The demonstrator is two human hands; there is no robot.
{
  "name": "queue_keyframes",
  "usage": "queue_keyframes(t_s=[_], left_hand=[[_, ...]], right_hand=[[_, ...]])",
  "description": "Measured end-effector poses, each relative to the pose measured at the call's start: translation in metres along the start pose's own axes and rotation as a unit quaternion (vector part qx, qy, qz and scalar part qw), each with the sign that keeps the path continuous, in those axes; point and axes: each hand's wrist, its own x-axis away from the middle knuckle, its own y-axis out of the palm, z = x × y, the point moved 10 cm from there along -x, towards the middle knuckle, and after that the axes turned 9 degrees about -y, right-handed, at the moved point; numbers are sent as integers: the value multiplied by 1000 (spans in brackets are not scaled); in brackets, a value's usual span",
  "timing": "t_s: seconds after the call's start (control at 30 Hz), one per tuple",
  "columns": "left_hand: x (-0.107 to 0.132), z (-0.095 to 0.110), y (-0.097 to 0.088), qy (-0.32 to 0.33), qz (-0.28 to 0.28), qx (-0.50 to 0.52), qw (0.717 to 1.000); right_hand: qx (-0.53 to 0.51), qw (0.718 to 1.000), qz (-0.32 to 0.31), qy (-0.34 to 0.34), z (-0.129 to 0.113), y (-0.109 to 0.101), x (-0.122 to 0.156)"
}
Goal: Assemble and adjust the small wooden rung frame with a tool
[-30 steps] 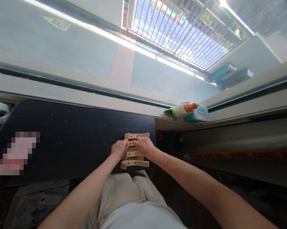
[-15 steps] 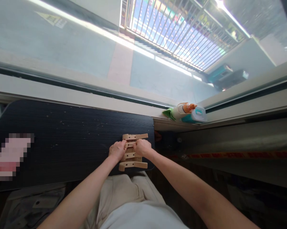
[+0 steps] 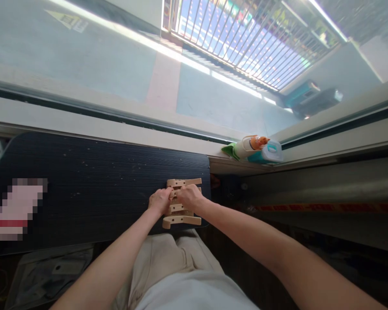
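Note:
Near the right end of the black table lies a pale wooden slatted piece [image 3: 181,221]. Its several strips have dark holes and curl at their left ends. My left hand [image 3: 159,201] is closed at the left end of the second strip from the top, fingers gripping its edge. Over the same strip, my right hand [image 3: 190,196] has its fingers curled and pressed together close to the left fingertips. What the right fingers pinch, if anything, is hidden. Both hands cover most of that strip.
The black table [image 3: 93,193] runs along a window sill [image 3: 116,133]. At its left lies a blurred pinkish item [image 3: 22,206]. On the sill stand a white bottle with an orange top [image 3: 245,147] and a teal box with a clear lid [image 3: 269,153].
My right hand has shifted left along the second strip, nearer to my left hand, and covers more of it. My left hand stays at the strip's end. The view has tilted slightly.

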Motion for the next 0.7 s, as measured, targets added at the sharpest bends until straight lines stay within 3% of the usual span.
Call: queue_keyframes(t_s=[0.07,0.13,0.2,0.33,0.47,0.6,0.7], left_hand=[[-1,0,1,0,4,1,1000],[-2,0,3,5,7,-1,1000],[-3,0,4,8,10,-4,1000],[-2,-1,4,8,15,-10,1000],[-2,0,2,7,18,-14,1000],[-1,0,2,3,8,-8,1000],[-1,-1,3,0,-2,-1,1000]], right_hand=[[-72,988,21,132,27,5,12],[-143,960,29,240,48,16,26],[-181,944,20,276,56,23,32],[-123,971,29,205,49,6,26],[-7,998,35,51,22,-18,17],[68,993,1,-100,-8,-14,10],[67,989,-13,-132,-22,-5,2]])
